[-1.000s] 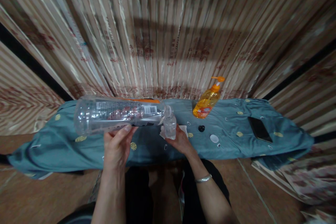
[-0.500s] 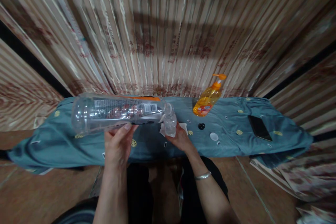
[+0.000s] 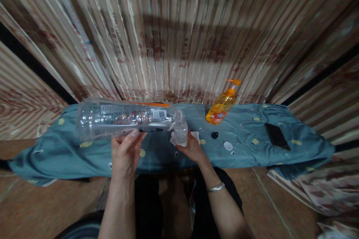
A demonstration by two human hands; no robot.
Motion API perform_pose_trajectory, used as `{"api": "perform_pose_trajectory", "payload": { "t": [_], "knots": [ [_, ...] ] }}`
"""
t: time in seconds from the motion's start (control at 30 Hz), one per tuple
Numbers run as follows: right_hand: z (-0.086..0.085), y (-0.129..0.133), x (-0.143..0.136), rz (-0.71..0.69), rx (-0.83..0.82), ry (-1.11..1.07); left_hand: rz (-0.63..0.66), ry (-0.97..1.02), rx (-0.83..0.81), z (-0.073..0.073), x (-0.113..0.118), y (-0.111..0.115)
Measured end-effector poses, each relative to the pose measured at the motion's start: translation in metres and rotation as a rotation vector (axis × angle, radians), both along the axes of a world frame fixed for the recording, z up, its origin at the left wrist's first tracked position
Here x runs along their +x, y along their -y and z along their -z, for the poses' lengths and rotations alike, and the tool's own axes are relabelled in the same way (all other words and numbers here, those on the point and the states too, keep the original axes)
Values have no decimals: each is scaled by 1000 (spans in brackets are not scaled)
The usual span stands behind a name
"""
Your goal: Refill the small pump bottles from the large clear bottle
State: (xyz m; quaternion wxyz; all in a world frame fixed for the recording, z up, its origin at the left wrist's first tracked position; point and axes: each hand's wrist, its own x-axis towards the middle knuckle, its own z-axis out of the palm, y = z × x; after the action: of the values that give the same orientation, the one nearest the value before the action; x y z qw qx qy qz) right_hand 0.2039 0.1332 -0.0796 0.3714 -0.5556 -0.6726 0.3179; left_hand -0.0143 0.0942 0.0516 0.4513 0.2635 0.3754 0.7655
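My left hand (image 3: 127,147) is closed on a large clear plastic bottle (image 3: 123,117) with a dark label and a barcode. The bottle lies nearly level in the air, its neck pointing right. Its mouth meets the top of a small clear bottle (image 3: 181,133), which stands upright with clear liquid inside. My right hand (image 3: 192,147) is wrapped round the small bottle from the right. A crumpled white tissue (image 3: 173,140) shows at the small bottle's base. Whether liquid is flowing between the two bottles I cannot make out.
An orange pump bottle (image 3: 220,109) stands at the back of the cloth-covered bench (image 3: 241,157). A small black cap (image 3: 214,135), a white disc (image 3: 228,146) and a dark phone (image 3: 277,136) lie to the right. A striped curtain (image 3: 179,44) hangs close behind.
The large bottle has tilted very slightly, its base end a little higher. Both hands keep their grip, and the other things stay put.
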Motion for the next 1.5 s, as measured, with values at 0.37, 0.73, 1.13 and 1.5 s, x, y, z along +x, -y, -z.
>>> {"api": "perform_pose_trajectory", "payload": {
  "t": [0.37,0.73,1.13,1.5],
  "knots": [
    [-2,2,0,1,-18,0,11,-9,-1,-5,0,-5],
    [-3,-1,-2,26,-10,-26,9,-27,-3,-14,-2,-7],
    [-7,-3,1,47,-17,-3,80,-22,15,-18,-3,-24],
    [-7,-1,6,62,-36,15,102,2,0,-11,1,-26]
  ]
}}
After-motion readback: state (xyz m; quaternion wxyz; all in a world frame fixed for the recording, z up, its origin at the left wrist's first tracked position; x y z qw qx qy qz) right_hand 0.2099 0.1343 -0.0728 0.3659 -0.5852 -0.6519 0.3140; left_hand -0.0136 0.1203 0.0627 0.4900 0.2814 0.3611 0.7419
